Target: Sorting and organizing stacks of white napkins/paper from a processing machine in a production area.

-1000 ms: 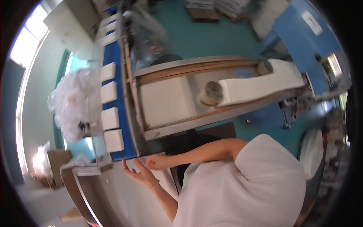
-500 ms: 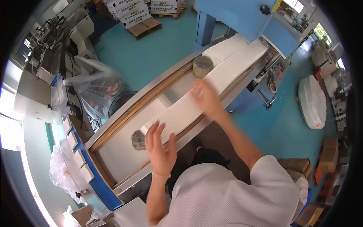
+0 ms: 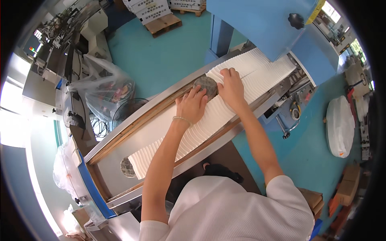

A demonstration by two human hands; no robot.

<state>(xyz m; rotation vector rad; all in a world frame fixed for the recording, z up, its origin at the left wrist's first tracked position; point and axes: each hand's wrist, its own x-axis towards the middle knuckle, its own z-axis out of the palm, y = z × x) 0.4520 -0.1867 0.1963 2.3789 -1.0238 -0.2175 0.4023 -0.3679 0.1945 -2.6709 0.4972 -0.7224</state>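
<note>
A long row of upright, thin white sheets (image 3: 189, 138), looking like folded paper or tissue, runs along a metal-edged trough. My left hand (image 3: 192, 106) curls its fingers over the near side of a round, mottled grey block (image 3: 207, 85). That block stands at the end of a shorter row of white sheets (image 3: 241, 62). My right hand (image 3: 232, 89) rests on the sheets just right of the block, its thumb close to the block's side and its fingers bent loosely over the folds. Another round, mottled block (image 3: 128, 168) leans against the near-left end of the long row.
A blue machine (image 3: 257, 24) stands over the trough's far right end. Wooden strips (image 3: 140, 122) line the trough's far side. A black fan (image 3: 126, 110) and a plastic-covered bundle (image 3: 106, 86) are beyond it. Boxes on a wooden pallet (image 3: 164, 26) stand farther back.
My left hand has moved from the near-left block up to the far one. My right hand has shifted slightly right and up beside it. The long row's left end now sits lower left in view.
</note>
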